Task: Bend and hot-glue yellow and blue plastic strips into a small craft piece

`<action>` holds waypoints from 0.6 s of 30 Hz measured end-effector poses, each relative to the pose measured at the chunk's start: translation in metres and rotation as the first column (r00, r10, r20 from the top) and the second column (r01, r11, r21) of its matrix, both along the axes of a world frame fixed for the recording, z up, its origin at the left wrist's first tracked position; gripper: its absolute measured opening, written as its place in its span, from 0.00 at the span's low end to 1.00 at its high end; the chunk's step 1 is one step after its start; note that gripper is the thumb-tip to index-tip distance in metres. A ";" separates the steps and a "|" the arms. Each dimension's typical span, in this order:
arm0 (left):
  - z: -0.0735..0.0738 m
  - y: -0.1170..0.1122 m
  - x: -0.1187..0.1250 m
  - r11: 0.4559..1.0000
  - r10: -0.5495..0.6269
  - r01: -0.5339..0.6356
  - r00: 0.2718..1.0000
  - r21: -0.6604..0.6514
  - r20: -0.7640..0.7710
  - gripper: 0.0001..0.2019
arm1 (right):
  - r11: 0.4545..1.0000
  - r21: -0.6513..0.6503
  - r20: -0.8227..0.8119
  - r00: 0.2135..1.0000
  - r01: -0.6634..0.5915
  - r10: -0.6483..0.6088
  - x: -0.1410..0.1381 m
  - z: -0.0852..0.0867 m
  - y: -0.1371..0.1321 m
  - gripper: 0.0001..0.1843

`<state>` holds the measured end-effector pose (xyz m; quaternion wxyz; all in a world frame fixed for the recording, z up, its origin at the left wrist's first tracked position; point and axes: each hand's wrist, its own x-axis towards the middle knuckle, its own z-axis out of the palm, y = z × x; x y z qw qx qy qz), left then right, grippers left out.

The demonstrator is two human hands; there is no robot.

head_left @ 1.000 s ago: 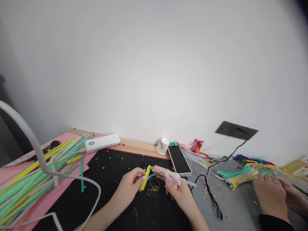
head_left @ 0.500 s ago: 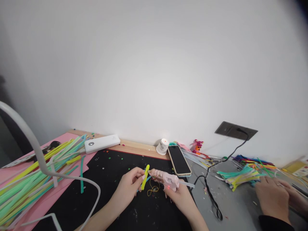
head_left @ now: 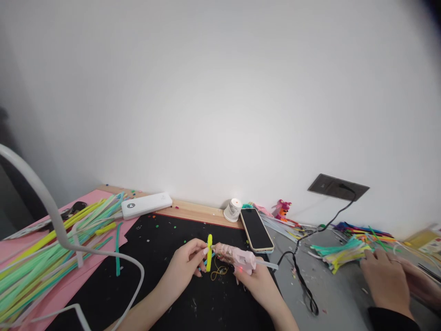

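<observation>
My left hand (head_left: 190, 258) pinches a short yellow fuzzy pipe-cleaner piece (head_left: 209, 253), held nearly upright over the black mat (head_left: 138, 280). A pink glue gun (head_left: 237, 257) is gripped in my right hand (head_left: 257, 278), its nozzle pointing left at the yellow piece, touching or very close to it. A clear glue stick (head_left: 268, 264) pokes out of the gun's back end, and a small red light glows on its side. Thin light-blue material shows behind the yellow piece. Below the nozzle lies a thin yellowish loop (head_left: 219, 274) on the mat.
Pipe cleaners (head_left: 51, 262) heap on pink paper at left, behind a white cable (head_left: 99, 253). A white power bank (head_left: 146, 206), paper cup (head_left: 233, 210) and phone (head_left: 257, 230) stand farther back. A black cord (head_left: 299, 276) runs to the wall socket. At right are another person's hands (head_left: 389, 280).
The yellow piece has turned from a slant to nearly upright in my left hand. My glue gun hand has barely moved. The other person's hands have shifted slightly left.
</observation>
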<state>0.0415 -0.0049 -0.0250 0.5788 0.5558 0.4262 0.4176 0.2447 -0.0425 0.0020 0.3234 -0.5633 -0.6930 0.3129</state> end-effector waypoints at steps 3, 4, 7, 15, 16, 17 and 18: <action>0.002 0.000 0.000 1.000 0.003 -0.003 1.000 0.000 -0.006 0.11 | 1.000 -0.001 -0.005 1.000 -0.017 0.017 -0.001 0.001 0.000 0.08; 0.002 0.000 0.000 1.000 0.006 -0.006 1.000 0.001 -0.008 0.11 | 1.000 0.000 -0.005 1.000 -0.024 0.024 -0.001 0.001 -0.001 0.08; 0.001 0.000 -0.001 1.000 0.011 -0.011 1.000 0.002 -0.009 0.10 | 1.000 0.006 0.011 1.000 -0.019 0.019 -0.001 0.001 -0.002 0.09; 0.002 0.000 -0.001 1.000 0.019 -0.020 1.000 -0.017 -0.003 0.09 | 1.000 0.011 0.014 1.000 -0.006 0.006 -0.002 0.000 0.000 0.06; 0.002 0.000 -0.002 1.000 0.022 -0.022 1.000 -0.017 -0.004 0.10 | 1.000 0.015 0.014 1.000 -0.005 0.005 -0.002 0.001 0.000 0.06; 0.003 0.000 -0.002 1.000 0.026 -0.026 1.000 -0.015 -0.007 0.10 | 1.000 0.015 0.017 1.000 -0.006 0.006 -0.002 0.001 0.000 0.05; 0.004 0.000 -0.002 0.999 0.032 -0.033 0.999 -0.014 -0.013 0.10 | 1.000 0.010 0.023 1.000 -0.011 0.011 -0.003 0.002 -0.001 0.05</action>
